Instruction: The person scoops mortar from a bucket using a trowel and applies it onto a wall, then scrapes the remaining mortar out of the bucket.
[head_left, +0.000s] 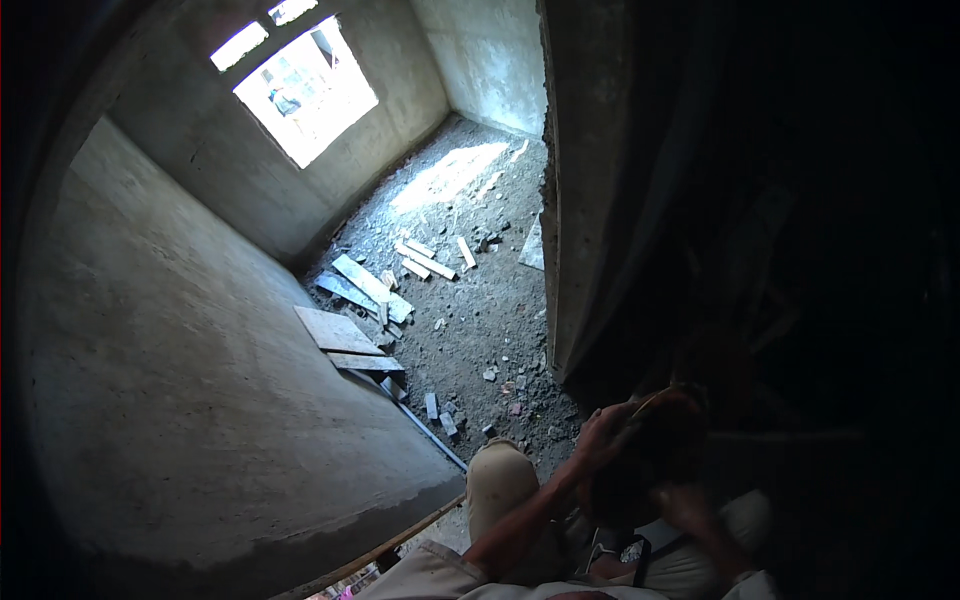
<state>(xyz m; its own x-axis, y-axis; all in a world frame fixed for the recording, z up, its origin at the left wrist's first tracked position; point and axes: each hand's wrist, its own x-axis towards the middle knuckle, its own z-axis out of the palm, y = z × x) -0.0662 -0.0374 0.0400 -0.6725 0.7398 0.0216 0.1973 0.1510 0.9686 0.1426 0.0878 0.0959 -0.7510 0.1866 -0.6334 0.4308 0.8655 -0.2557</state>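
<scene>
The left hand [603, 436] holds a dark thing [655, 448] at its upper edge (its kind is lost in shadow), toward four o'clock. The right hand [684, 508] is by its lower side, grip impossible to tell. From the left hand, boards [368, 283] lie at ten o'clock, the window [305, 92] at eleven.
</scene>
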